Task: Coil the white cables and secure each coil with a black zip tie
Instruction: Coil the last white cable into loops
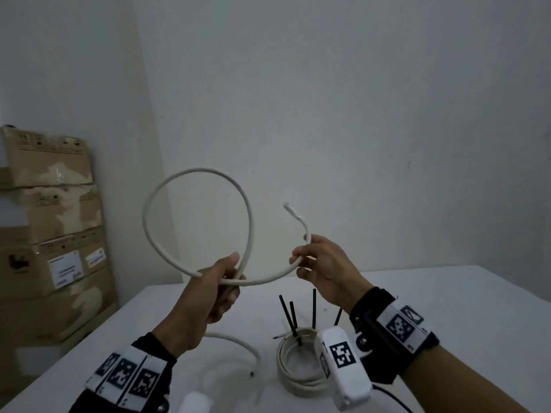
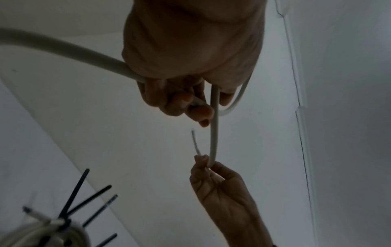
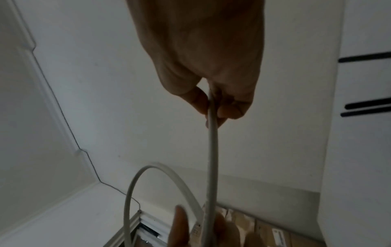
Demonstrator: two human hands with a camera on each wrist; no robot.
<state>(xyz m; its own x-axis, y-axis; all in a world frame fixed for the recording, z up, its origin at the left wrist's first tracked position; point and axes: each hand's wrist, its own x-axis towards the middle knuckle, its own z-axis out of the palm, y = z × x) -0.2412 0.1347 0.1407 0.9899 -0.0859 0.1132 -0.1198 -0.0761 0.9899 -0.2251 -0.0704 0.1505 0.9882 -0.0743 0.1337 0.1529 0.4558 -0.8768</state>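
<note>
A white cable (image 1: 155, 242) is raised above the table in one round loop. My left hand (image 1: 217, 287) grips it where the loop crosses itself (image 2: 135, 76). My right hand (image 1: 316, 263) pinches the cable near its free end (image 3: 211, 117), and the short tip (image 1: 293, 211) sticks up past my fingers. The cable's other end hangs down to the table (image 1: 238, 344). On the table lies a finished white coil (image 1: 298, 368) bound with a black zip tie (image 1: 295, 326). Loose black zip ties (image 1: 314, 308) lie just behind the coil.
The white table (image 1: 447, 308) stands against a white wall. Stacked cardboard boxes (image 1: 53, 234) stand left of the table. A thin black cord (image 1: 393, 397) trails at the table's near edge, under my right wrist.
</note>
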